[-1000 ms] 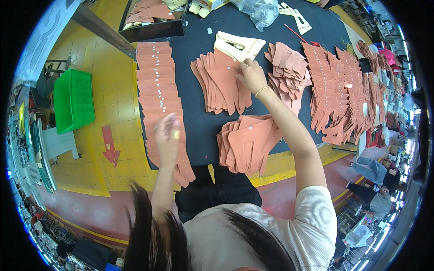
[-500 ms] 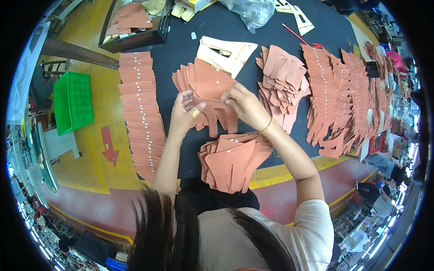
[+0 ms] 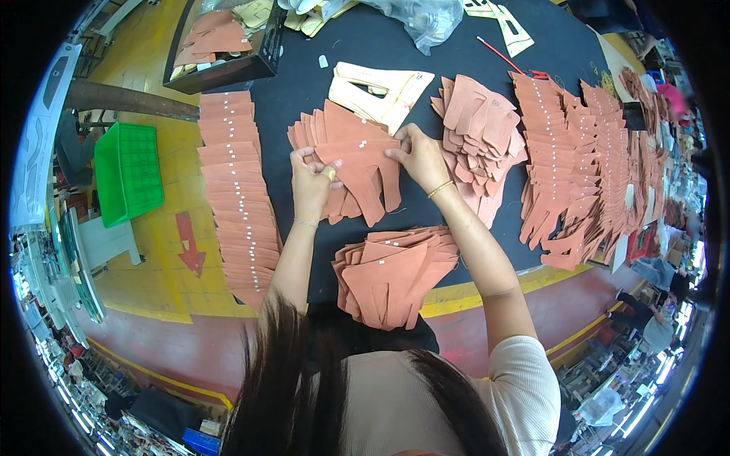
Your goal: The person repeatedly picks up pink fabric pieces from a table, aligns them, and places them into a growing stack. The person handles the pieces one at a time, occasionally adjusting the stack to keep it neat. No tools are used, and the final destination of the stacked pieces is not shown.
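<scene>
A brown-pink cut leather piece point(image 3: 360, 169) with two legs lies flat over a fanned pile of like pieces point(image 3: 340, 120) in the middle of the dark table. Its left edge is pinched between thumb and fingers of my left hand point(image 3: 310, 179). On the opposite edge, my right hand point(image 3: 419, 156) grips the upper right corner with thumb and forefinger. Small white tags show near the piece's top. Closer to my body sits another stack of leather pieces point(image 3: 391, 277). Cream-coloured pattern pieces point(image 3: 380, 90) lie just beyond the pile.
A long overlapping row of leather pieces point(image 3: 237, 197) runs down the table's left side. More heaps point(image 3: 480, 125) and tagged rows point(image 3: 549, 152) fill the right. A black box point(image 3: 262, 70) with scraps stands far left, near a green crate point(image 3: 128, 175). A red pencil point(image 3: 498, 53) lies behind.
The held leather piece has been lowered and spread flat on the pile, its legs now pointing toward me. My hands have moved slightly apart, the right one outward.
</scene>
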{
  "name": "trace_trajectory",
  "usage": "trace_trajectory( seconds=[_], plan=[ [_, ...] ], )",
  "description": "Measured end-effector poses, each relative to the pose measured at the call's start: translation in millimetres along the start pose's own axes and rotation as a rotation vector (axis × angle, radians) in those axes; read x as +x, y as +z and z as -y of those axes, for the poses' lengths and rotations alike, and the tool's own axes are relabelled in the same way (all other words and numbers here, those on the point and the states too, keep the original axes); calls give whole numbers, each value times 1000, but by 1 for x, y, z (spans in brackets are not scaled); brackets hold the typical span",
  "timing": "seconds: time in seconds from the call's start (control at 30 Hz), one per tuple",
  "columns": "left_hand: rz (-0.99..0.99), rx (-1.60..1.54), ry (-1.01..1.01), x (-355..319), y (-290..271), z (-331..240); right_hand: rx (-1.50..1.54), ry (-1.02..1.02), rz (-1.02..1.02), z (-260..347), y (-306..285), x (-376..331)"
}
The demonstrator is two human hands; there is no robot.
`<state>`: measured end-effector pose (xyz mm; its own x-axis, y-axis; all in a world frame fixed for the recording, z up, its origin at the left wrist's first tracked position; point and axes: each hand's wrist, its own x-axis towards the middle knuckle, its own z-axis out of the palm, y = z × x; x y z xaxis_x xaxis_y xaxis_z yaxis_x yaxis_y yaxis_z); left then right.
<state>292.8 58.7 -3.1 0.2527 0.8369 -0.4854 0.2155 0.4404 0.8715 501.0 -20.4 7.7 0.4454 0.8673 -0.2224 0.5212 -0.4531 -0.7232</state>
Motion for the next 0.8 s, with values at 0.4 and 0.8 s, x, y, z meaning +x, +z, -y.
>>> trace_trajectory(
  seconds=[0.4, 0.8],
  plan=[
    [248, -160, 29, -17, -27, -59, 461, 21, 292, 52, -55, -42],
    [295, 452, 89, 81, 5, -62, 679, 390, 190, -5, 9, 6]
  ],
)
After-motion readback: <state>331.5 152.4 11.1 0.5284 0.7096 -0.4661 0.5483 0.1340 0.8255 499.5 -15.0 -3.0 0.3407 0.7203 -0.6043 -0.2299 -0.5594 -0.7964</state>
